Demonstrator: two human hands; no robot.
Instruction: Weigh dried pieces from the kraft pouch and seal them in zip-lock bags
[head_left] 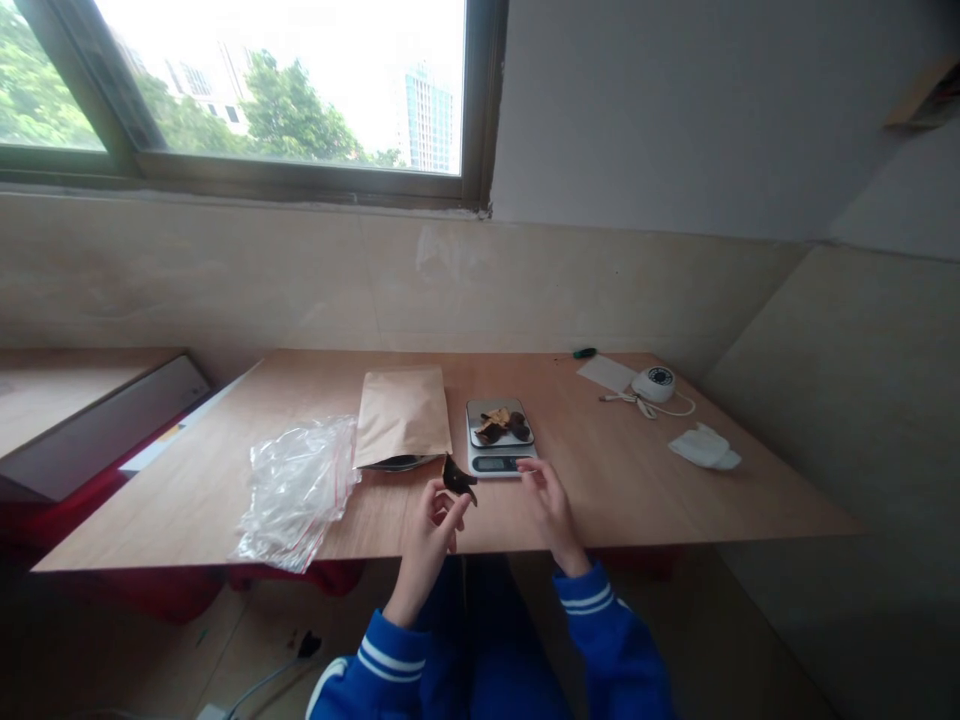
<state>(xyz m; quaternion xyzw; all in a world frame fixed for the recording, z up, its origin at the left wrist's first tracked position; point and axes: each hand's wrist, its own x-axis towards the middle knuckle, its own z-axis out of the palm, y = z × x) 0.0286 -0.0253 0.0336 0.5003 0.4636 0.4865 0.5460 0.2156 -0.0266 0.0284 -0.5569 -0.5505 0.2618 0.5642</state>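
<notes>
My left hand point(433, 520) pinches a dark dried piece point(457, 477) just above the near table edge, in front of the brown paper pouch point(403, 415). My right hand point(546, 498) hovers beside the front of the small digital scale point(497, 440), fingers loosely curled with nothing visible in them. Several dark and tan dried pieces point(504, 425) lie on the scale's platform. The pouch lies flat with its open mouth toward me.
A pile of clear zip bags point(298, 488) lies left of the pouch. A white round device with cable point(654, 384), a paper sheet point(607, 372), a crumpled tissue point(703, 447) and a green pen point(584, 353) sit at the right of the wooden table point(675, 500).
</notes>
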